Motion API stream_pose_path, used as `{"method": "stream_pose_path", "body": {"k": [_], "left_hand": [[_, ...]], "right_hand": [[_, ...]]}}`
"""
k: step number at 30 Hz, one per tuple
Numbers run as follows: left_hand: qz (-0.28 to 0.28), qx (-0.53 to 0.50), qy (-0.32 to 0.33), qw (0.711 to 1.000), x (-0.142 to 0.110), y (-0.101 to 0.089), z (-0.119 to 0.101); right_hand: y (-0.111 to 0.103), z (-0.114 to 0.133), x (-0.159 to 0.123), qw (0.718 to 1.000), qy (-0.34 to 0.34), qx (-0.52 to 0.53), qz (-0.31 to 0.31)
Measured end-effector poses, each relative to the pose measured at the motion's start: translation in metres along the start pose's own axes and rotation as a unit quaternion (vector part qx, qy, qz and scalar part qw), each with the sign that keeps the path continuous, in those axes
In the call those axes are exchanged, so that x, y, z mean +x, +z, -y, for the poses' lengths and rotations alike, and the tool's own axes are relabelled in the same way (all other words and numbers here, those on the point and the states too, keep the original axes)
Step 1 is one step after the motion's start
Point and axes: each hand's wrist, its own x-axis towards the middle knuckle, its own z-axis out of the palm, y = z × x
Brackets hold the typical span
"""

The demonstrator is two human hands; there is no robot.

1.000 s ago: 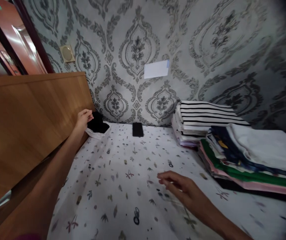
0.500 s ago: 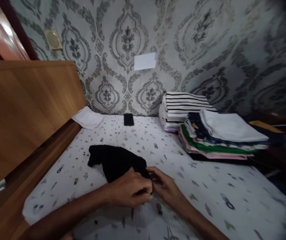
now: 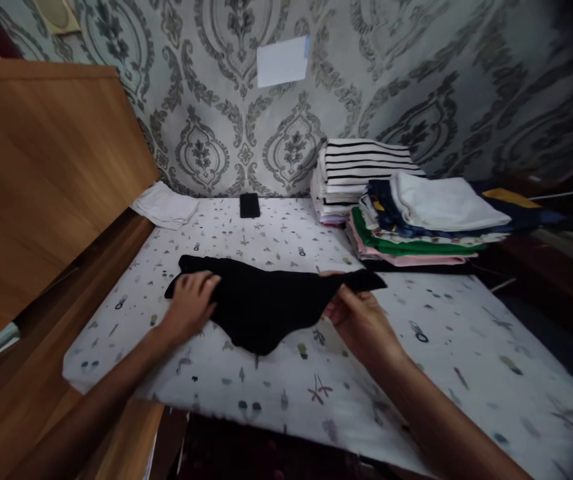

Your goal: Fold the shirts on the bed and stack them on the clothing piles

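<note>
A small black garment (image 3: 266, 303) lies stretched out across a white printed sheet (image 3: 416, 347). My left hand (image 3: 191, 305) grips its left end, fingers curled over the cloth. My right hand (image 3: 359, 317) pinches its right end, pulling it out to a point. The garment's lower edge hangs in a curve between the two hands.
Two stacks of folded clothes stand at the back right: a striped one (image 3: 361, 170) and a mixed one with a white top (image 3: 431, 217). A black phone (image 3: 249, 205) and a folded white cloth (image 3: 163, 205) lie by the patterned wall. A wooden headboard (image 3: 41, 173) runs along the left.
The black garment went from the far left corner to the middle of the sheet. Both hands then moved apart, spreading it wide.
</note>
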Motion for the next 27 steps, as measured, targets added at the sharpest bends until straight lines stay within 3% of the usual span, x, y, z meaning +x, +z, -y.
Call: {"method": "stream_pose_path", "body": {"k": [3,6,9,11,13,15,17,19,21,24,25,27], "left_hand": [[0.021,-0.030,-0.079,0.996,-0.002,-0.007,0.047],[0.018,-0.193,-0.115,0.974,0.003,-0.031,0.064],[-0.009,-0.316,-0.154,0.936,0.017,-0.054,0.055],[-0.042,-0.359,-0.164,0.918,0.031,-0.060,0.041],[-0.062,-0.404,-0.175,0.895,0.044,-0.060,0.026],[-0.073,-0.457,-0.197,0.864,0.055,-0.056,0.014],[-0.073,-0.493,-0.216,0.840,0.063,-0.057,0.006],[-0.043,-0.494,-0.219,0.840,0.067,-0.066,0.004],[0.017,-0.455,-0.204,0.867,0.067,-0.082,0.008],[0.099,-0.370,-0.170,0.908,0.056,-0.109,0.023],[0.111,-0.353,-0.171,0.913,0.049,-0.115,0.031],[0.080,-0.346,-0.203,0.912,0.033,-0.119,0.052]], "right_hand": [[-0.025,0.003,0.006,0.995,0.051,0.073,-0.042],[-0.043,-0.003,0.006,0.992,0.075,0.070,-0.078],[-0.036,-0.012,-0.004,0.992,-0.012,-0.038,-0.118],[-0.015,-0.019,-0.017,0.975,-0.114,-0.171,-0.086],[0.012,-0.027,-0.030,0.929,-0.191,-0.316,0.035],[0.038,-0.036,-0.038,0.857,-0.218,-0.440,0.157],[0.053,-0.042,-0.037,0.794,-0.223,-0.529,0.199],[0.056,-0.044,-0.030,0.766,-0.229,-0.570,0.188],[0.047,-0.041,-0.019,0.785,-0.240,-0.541,0.182],[0.025,-0.019,-0.006,0.875,-0.226,-0.404,0.145],[0.017,-0.007,-0.005,0.903,-0.207,-0.355,0.122],[0.004,0.024,-0.006,0.944,-0.166,-0.277,0.073]]}}
